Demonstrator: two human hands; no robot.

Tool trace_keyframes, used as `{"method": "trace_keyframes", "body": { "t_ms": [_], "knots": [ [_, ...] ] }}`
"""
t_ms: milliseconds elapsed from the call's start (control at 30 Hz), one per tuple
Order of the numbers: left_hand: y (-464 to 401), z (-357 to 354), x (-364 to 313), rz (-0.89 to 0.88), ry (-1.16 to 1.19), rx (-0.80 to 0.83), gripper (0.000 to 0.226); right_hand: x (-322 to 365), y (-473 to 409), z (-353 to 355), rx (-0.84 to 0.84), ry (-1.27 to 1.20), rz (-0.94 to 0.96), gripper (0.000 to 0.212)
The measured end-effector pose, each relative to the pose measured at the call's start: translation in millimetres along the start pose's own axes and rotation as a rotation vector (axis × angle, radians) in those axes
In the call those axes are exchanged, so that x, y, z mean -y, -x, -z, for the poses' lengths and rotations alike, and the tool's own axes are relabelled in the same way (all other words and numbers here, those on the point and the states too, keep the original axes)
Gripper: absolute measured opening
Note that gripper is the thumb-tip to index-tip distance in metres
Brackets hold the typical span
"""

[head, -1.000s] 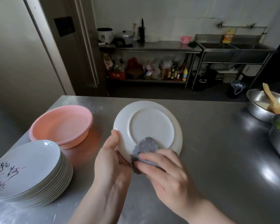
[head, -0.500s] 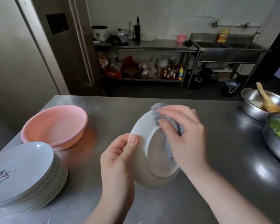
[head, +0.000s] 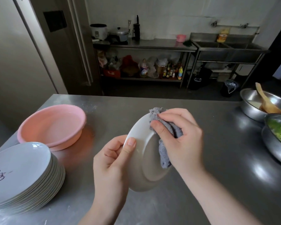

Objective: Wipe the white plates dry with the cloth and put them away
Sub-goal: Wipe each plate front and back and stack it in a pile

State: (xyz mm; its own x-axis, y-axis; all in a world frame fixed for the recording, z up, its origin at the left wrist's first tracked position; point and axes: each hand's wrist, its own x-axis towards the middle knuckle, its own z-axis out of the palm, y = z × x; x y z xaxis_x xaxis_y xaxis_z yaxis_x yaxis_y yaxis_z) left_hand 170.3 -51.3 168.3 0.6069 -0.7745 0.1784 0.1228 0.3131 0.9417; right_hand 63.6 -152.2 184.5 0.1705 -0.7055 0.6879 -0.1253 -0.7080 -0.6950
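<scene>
Sitting at the counter's [head: 201,168] near left corner, a stack of plates [head: 23,179] rises in thin, even glazed rims; the top plate is round, smooth and white with dark brush-stroke characters on its face. Just behind the stack, toward the left edge, a pink basin [head: 52,125] of matte plastic rests with its wide round mouth upward, casting a rosy reflection on the brushed steel beside it. The counter itself is dull grey metal with faint scuffs and soft patches of glare.

Near the middle of the counter's front edge, the left hand [head: 112,161] pinches the rim of a white plate [head: 144,159], thumb on the underside and curled fingers behind it. The plate is held above the counter, tilted steeply on edge so its smooth underside and raised circular foot ring face the camera. The right hand [head: 180,137] grips a grey cloth [head: 165,138], its fingers curled round the bunched fabric and pressing it against the plate's upper right rim and underside. The cloth looks nubbly and soft, one crumpled tuft showing above the plate's top edge, a fold hanging down over the foot ring.

At the right edge stand two round steel bowls: the farther one [head: 253,103] holds a pale wooden spatula [head: 266,101], the nearer one [head: 272,143] holds leafy greens.
</scene>
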Motion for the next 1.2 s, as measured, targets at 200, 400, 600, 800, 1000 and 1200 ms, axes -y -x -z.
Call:
{"method": "trace_keyframes", "body": {
  "t_ms": [200,400,600,800,1000,1200],
  "knots": [
    [0.3,4.9,-0.8,-0.010,0.026,0.018,0.019,9.2,-0.9,-0.9,0.151,-0.006,0.114,0.012],
    [-12.4,15.4,-1.7,0.052,0.180,-0.153,0.015,-13.6,2.2,10.9,-0.042,-0.062,-0.356,0.006],
    [-21.7,21.0,9.0,0.161,0.309,-0.224,0.036,-21.6,45.5,5.7,-0.068,-0.084,-0.426,0.012],
    [-30.0,20.1,29.8,0.109,0.121,-0.186,0.019,-37.1,33.6,29.2,-0.129,-0.246,-0.619,0.009],
    [-45.9,6.3,69.1,-0.358,-0.673,0.026,0.013,-53.4,60.9,60.3,-0.330,-0.303,-0.855,0.032],
    [-83.7,-10.3,126.8,-0.833,-1.050,0.320,0.028,-61.8,78.0,63.0,-0.344,-0.266,-0.958,0.016]
  ]
}}
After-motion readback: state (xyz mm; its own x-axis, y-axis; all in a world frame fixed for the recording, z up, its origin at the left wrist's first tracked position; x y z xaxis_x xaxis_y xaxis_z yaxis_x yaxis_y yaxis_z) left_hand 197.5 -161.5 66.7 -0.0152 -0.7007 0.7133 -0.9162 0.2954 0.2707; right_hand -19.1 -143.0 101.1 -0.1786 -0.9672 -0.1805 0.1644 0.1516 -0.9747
